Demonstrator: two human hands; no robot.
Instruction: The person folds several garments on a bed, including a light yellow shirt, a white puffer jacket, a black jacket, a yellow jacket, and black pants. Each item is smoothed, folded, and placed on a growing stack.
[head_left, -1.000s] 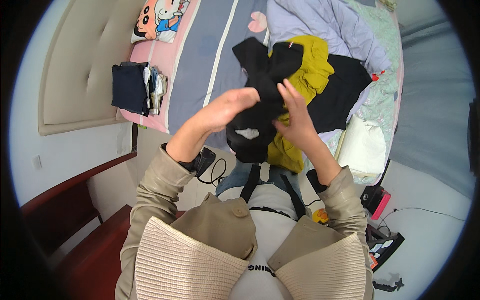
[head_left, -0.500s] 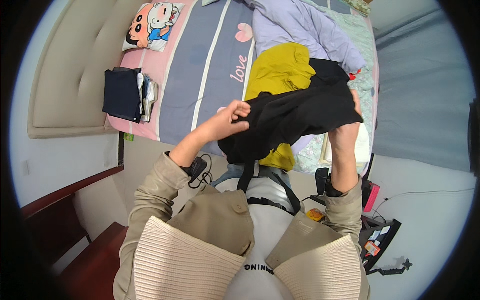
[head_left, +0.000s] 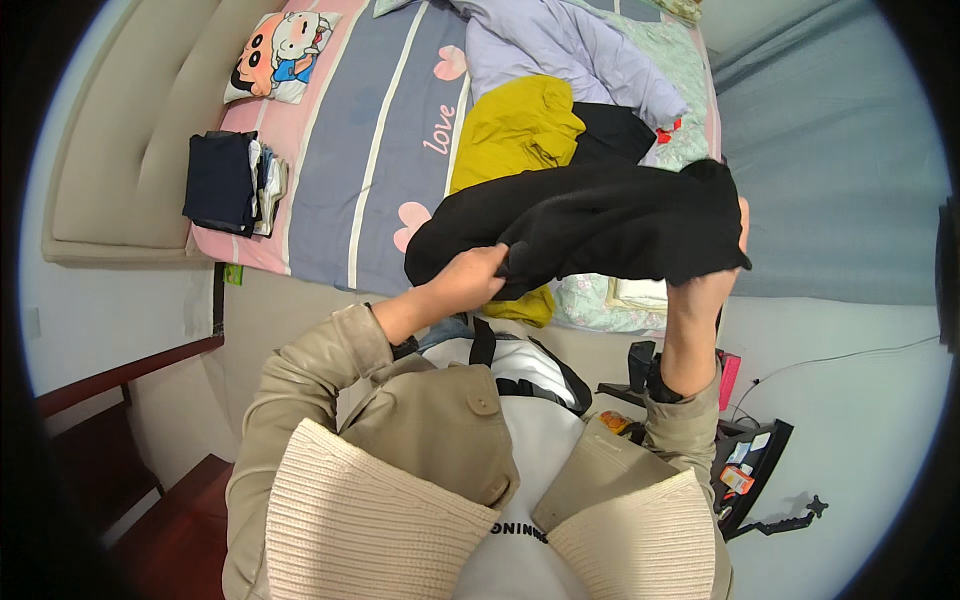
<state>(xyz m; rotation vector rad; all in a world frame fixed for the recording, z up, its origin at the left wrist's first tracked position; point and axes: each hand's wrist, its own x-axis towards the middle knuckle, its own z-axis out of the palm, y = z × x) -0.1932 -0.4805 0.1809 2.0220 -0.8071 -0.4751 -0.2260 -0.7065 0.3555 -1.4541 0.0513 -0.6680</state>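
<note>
A black garment [head_left: 590, 225], its kind unclear, is stretched sideways in the air between my hands, above the bed's near edge. My left hand [head_left: 468, 280] is closed on its lower edge, left of the middle, pinching the cloth. At the garment's right end, my right hand [head_left: 705, 288] grips it, most of the fingers hidden behind or inside the cloth. Just beyond lie a mustard-yellow garment [head_left: 515, 130] and another piece of black cloth [head_left: 612, 135] on the bed. Part of the yellow one shows below the held garment.
A folded stack of dark and light clothes [head_left: 222, 185] sits at the bed's left edge, near a cartoon pillow [head_left: 285, 55]. A lilac quilt [head_left: 570, 45] is bunched at the far side. A grey-blue curtain [head_left: 830, 180] hangs right. A black tray with small items [head_left: 745, 470] stands lower right.
My left hand has closed on the garment's lower edge; before, its fingers were apart beside the cloth. The right hand has shifted slightly right, and the garment is stretched out wider. The view has shifted.
</note>
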